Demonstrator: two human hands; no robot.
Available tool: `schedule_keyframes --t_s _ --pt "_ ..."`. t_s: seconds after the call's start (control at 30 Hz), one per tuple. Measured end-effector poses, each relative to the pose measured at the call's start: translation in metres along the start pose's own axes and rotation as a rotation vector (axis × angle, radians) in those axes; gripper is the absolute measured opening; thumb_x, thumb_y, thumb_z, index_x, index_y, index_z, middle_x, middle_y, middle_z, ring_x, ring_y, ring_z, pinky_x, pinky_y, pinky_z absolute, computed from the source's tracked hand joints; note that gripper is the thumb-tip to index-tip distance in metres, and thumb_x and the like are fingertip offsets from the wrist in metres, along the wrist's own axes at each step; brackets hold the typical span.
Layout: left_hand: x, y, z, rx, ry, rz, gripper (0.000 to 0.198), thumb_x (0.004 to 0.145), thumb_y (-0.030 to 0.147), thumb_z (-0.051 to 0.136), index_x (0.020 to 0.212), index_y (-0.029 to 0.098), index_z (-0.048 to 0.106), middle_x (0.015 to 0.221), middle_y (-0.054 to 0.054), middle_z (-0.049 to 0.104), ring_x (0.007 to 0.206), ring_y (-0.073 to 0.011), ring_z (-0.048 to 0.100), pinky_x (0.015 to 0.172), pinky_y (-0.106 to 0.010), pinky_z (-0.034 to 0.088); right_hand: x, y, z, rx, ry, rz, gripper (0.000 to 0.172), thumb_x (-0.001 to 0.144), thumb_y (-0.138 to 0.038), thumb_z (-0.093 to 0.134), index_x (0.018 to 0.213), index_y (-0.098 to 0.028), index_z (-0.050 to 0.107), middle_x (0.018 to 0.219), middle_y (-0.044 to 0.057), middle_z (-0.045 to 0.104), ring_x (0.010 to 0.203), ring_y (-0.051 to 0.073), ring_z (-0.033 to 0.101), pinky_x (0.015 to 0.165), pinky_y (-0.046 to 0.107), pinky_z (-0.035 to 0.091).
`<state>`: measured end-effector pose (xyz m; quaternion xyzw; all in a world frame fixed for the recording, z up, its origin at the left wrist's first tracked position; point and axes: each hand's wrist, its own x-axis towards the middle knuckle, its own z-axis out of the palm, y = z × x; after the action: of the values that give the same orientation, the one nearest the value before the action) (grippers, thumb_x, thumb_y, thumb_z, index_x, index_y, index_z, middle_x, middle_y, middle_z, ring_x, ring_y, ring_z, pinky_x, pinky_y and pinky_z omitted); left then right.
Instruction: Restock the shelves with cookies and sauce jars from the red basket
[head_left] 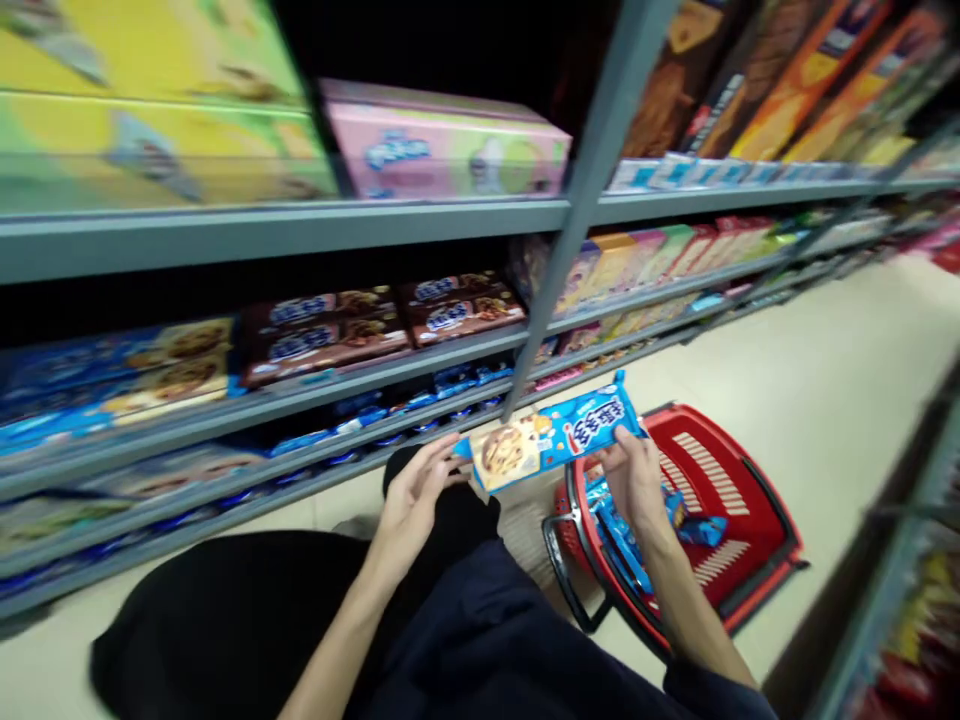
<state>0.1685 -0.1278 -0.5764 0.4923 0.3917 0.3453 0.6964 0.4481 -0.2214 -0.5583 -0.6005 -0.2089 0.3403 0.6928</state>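
Note:
A blue cookie packet (pixel 553 438) with a biscuit picture is held level between both my hands, in front of the low shelves. My left hand (pixel 417 492) touches its left end with fingers partly curled. My right hand (pixel 634 476) grips its right end from below. Just under the packet stands a red shopping basket (pixel 739 505) on the floor, with several blue packets (pixel 628 545) lying inside it. My knees in dark trousers fill the bottom of the view.
Grey metal shelving (pixel 300 228) runs along the left, stocked with blue, brown, pink and yellow biscuit boxes. A grey upright post (pixel 577 200) stands beside the packet. The beige floor aisle (pixel 825 380) stretches to the right, and another shelf edge (pixel 892 600) is at the far right.

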Motion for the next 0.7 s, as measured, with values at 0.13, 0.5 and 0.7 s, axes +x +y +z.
schedule_keyframes --t_s 0.13,0.5,0.7 --pt "-0.007 0.016 -0.023 -0.062 0.060 0.046 0.057 0.097 0.060 0.065 0.133 0.017 0.069 0.135 -0.020 0.071 0.109 -0.0282 0.075 0.085 -0.035 0.060 0.003 0.026 0.095 -0.056 -0.384 0.152 0.050 0.082 -0.058 0.082 0.114 -0.025 0.065 0.092 0.002 0.078 0.080 0.019 0.073 0.070 0.030 0.059" --pt "-0.089 0.056 -0.124 -0.299 0.796 0.245 0.045 0.078 0.047 0.090 0.107 0.017 0.073 0.109 -0.008 0.080 0.094 -0.0208 0.077 0.084 -0.031 0.063 -0.034 0.016 0.266 -0.218 -1.299 0.031 0.045 0.100 -0.061 0.062 0.128 -0.027 0.072 0.138 0.008 0.071 0.122 0.026 0.071 0.102 0.038 0.059" --pt "-0.116 0.081 -0.181 -0.383 0.900 0.420 0.046 0.081 0.045 0.088 0.111 0.017 0.067 0.113 -0.008 0.078 0.094 -0.0209 0.078 0.083 -0.034 0.064 -0.077 0.039 0.287 -0.052 -1.077 0.131 0.066 0.089 -0.058 0.078 0.145 -0.030 0.057 0.147 0.009 0.065 0.133 0.026 0.065 0.106 0.038 0.059"
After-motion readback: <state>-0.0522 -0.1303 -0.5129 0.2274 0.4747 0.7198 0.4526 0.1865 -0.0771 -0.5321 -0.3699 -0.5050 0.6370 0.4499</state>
